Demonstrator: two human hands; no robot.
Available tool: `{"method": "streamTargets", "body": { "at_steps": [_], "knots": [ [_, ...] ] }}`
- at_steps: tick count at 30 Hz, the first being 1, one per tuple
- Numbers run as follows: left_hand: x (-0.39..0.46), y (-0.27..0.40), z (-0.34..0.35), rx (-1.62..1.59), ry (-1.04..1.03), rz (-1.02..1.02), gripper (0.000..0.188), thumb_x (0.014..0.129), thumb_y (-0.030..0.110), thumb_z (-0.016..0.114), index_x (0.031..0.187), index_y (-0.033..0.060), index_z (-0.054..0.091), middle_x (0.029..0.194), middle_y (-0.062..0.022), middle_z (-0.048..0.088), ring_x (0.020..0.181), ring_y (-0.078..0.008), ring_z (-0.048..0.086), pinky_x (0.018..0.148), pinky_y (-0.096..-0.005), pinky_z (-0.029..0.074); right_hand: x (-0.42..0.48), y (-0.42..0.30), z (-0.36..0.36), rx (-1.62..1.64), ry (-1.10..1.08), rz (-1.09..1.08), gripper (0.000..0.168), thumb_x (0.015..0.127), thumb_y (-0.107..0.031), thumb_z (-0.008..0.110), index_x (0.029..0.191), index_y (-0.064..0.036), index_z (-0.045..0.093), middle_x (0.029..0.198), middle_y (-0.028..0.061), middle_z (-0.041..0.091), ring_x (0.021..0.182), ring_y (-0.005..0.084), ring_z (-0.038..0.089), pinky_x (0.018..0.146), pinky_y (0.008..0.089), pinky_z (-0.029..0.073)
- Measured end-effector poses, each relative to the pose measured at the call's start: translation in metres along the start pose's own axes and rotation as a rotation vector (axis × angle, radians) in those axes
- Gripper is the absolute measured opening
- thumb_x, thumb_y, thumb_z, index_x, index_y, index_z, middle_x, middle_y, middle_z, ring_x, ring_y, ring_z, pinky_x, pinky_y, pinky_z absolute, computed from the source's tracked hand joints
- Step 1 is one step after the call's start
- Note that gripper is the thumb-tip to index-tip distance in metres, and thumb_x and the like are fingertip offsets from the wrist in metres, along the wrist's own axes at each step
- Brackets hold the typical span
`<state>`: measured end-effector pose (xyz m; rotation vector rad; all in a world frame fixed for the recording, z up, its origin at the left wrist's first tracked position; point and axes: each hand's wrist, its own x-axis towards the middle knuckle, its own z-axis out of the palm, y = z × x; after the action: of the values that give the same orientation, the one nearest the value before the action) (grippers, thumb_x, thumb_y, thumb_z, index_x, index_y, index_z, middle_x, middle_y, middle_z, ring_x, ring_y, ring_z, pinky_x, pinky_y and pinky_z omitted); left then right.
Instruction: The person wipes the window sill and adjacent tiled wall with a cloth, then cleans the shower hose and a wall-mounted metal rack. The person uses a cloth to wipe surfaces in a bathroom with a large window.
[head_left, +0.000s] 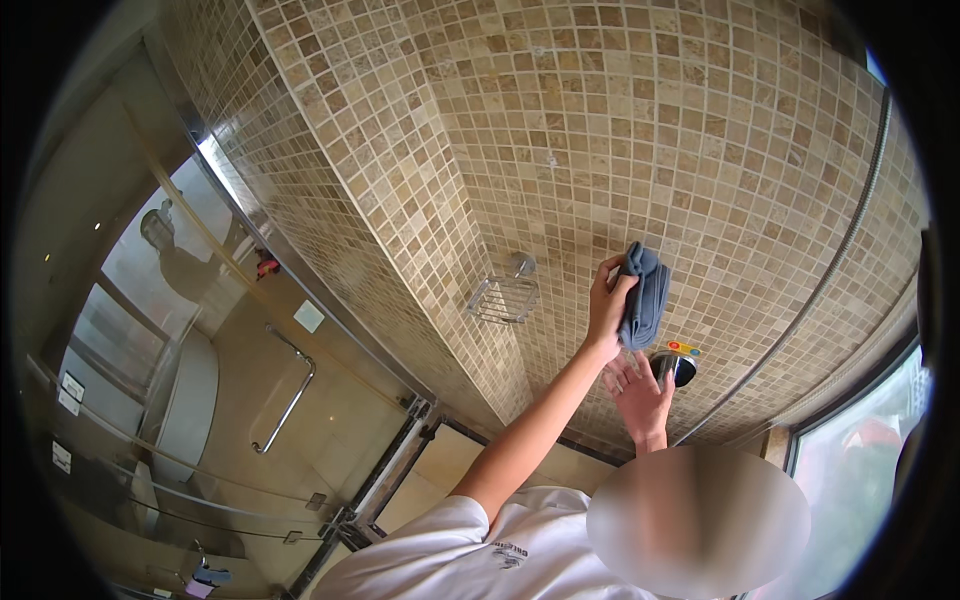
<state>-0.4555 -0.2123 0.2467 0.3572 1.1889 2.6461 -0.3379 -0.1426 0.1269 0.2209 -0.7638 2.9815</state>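
My left hand (609, 307) grips a folded grey-blue cloth (648, 296) by its left side, with the thumb across it. The cloth is stacked in several layers and is held in front of a wall of small beige and brown mosaic tiles (600, 142); whether it touches the tiles I cannot tell. Just below the cloth, my right hand (642, 401) is empty, its palm showing and its fingers apart. Next to its fingers is a round chrome shower control (679, 368) on the wall, under a yellow sticker with red and blue marks (684, 349).
A chrome wire soap basket (504, 298) is fixed near the wall corner, left of my hands. A metal shower hose (832, 266) hangs at right, near a window (862, 431). Leftward, a glass panel (247, 480) carries a bent chrome handle (292, 397).
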Motion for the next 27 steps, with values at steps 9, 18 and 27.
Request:
{"method": "streamTargets", "body": {
  "at_steps": [9,18,27],
  "knots": [
    [-0.043,0.049,-0.071,-0.371,-0.254,-0.321,0.050,0.090,0.040,0.057,0.129,0.0107,0.048,0.117,-0.0095,0.060,0.104,-0.0204,0.060,0.093,-0.0367,0.050,0.024,0.073,0.076,-0.042,0.175,-0.241,0.072,0.087,-0.048,0.060,0.142,-0.010,0.037,0.145,0.0050,0.042,0.132,0.0217,0.041,0.114,0.0400,0.027],
    [-0.052,0.090,-0.094,-0.047,-0.341,-0.244,0.056,0.088,0.020,0.061,0.139,0.0076,0.040,0.130,-0.0103,0.050,0.116,-0.0208,0.052,0.099,-0.0337,0.043,0.032,0.088,0.128,-0.107,0.132,-0.295,0.074,0.087,-0.053,0.059,0.142,-0.008,0.038,0.142,0.0067,0.045,0.129,0.0220,0.044,0.111,0.0399,0.031],
    [-0.066,0.167,-0.172,0.752,-0.270,0.173,0.048,0.099,0.036,0.047,0.133,0.0029,0.051,0.129,-0.0166,0.057,0.119,-0.0265,0.055,0.099,-0.0377,0.044,0.095,0.011,0.187,-0.348,0.597,-0.869,0.046,0.096,-0.025,0.057,0.134,-0.002,0.047,0.128,0.0103,0.056,0.115,0.0194,0.056,0.095,0.0347,0.047]
  ]
}}
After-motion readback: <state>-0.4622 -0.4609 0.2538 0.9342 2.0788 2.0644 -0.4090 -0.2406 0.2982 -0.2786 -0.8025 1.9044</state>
